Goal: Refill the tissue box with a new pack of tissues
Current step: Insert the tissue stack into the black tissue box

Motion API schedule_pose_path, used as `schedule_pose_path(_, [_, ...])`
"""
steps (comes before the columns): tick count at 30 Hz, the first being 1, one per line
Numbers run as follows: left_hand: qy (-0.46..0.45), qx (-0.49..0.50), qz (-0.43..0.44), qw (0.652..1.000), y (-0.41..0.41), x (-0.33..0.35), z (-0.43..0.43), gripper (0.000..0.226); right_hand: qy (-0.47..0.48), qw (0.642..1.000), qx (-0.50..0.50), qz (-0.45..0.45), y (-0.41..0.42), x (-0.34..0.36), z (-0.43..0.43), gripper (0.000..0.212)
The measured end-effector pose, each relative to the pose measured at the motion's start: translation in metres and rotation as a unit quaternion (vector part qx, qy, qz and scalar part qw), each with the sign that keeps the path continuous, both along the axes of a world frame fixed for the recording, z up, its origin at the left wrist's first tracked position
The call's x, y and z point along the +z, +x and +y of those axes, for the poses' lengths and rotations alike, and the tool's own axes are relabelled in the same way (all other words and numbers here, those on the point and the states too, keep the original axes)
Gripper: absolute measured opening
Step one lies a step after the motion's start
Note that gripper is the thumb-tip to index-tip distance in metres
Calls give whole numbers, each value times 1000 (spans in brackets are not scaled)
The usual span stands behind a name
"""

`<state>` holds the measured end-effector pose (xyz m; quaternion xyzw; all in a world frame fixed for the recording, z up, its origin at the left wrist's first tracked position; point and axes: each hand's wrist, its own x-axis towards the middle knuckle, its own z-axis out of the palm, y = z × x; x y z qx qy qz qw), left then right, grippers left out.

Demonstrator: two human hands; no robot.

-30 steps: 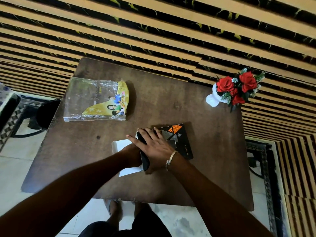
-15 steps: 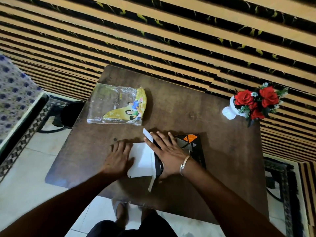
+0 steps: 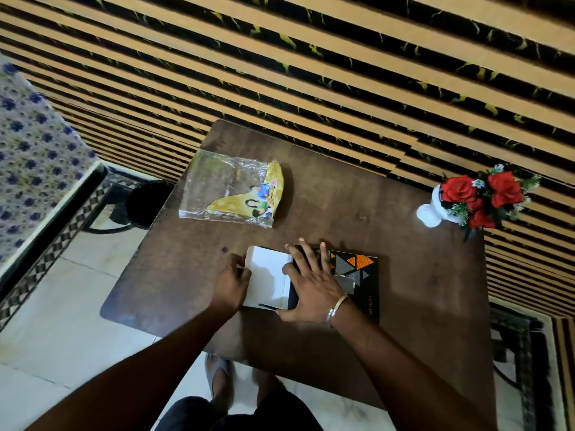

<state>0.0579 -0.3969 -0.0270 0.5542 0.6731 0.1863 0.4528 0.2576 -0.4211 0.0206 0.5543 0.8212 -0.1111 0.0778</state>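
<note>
A black tissue box [image 3: 362,281] with orange and grey triangles lies flat on the brown table [image 3: 420,275], its open end facing left. A white stack of tissues [image 3: 268,279] lies at that end, partly inside the box. My left hand [image 3: 231,283] presses on the stack's left edge with curled fingers. My right hand [image 3: 312,286] lies flat, fingers spread, on the box's left end, its thumb at the near corner. A crumpled plastic tissue wrapper [image 3: 233,189] with a yellow printed panel lies at the table's far left.
A white vase of red roses [image 3: 476,197] stands at the table's far right edge. A striped wall rises behind the table. A black stool [image 3: 146,202] stands on the floor to the left, beside a patterned cloth [image 3: 34,169]. My foot [image 3: 219,373] shows below the table's near edge.
My left hand came out from under my right and now presses the stack's left edge. The loose white flaps seen half a second ago are no longer sticking out.
</note>
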Motion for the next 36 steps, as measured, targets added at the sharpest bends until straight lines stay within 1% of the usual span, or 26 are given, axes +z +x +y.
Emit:
schedule_pose_path(4, [1,4,-8,1000,-9,-2,-7,20,22,999,-9,26,2,0,-3,55])
schedule_pose_path(5, [2,7,-8,1000,-10,-3,-9,19,22,999,-15,32,2,1,-3,49])
schedule_pose_path(7, [-3,11,-14,1000,-10,-3,-12,18,19,999,-25,34,2,2,-3,45])
schedule_pose_path(10, [-21,38,-67,997,0,3,-19,12,6,998,-47,43,-3,0,-5,48])
schedule_pose_path(13, [-32,75,-178,981,8,11,-27,15,6,991,-83,100,0,1,-6,53])
schedule_pose_path(14, [-37,77,-216,973,10,12,-30,15,5,989,-94,114,5,1,-7,60])
schedule_pose_path(15, [-38,70,-235,969,11,12,-32,13,4,989,-97,112,11,2,-9,71])
schedule_pose_path(16, [-37,61,-242,968,12,11,-33,11,-2,991,-90,96,16,4,-12,88])
schedule_pose_path(18, [-26,44,-227,973,14,8,-33,12,-28,996,-72,53,24,9,-19,119])
schedule_pose_path(19, [-23,36,-211,977,15,7,-33,16,-44,996,-68,37,24,10,-21,128])
schedule_pose_path(21, [-33,44,-212,976,18,7,-31,24,-52,995,-76,22,17,6,-22,134])
schedule_pose_path(25, [-51,42,-214,975,15,6,-26,32,-55,992,-115,16,1,1,-16,126])
schedule_pose_path(28, [-32,21,-153,987,1,-3,-21,30,-61,993,-102,9,1,0,-17,121])
schedule_pose_path(32, [-25,5,-101,995,-13,-8,-17,24,-62,995,-79,-1,5,4,-17,118])
schedule_pose_path(34, [2,-15,-61,998,-13,-10,-18,29,-63,995,-75,-4,6,5,-17,116])
schedule_pose_path(36, [24,-26,-11,999,-10,-10,-18,26,-63,995,-76,-10,5,5,-18,117])
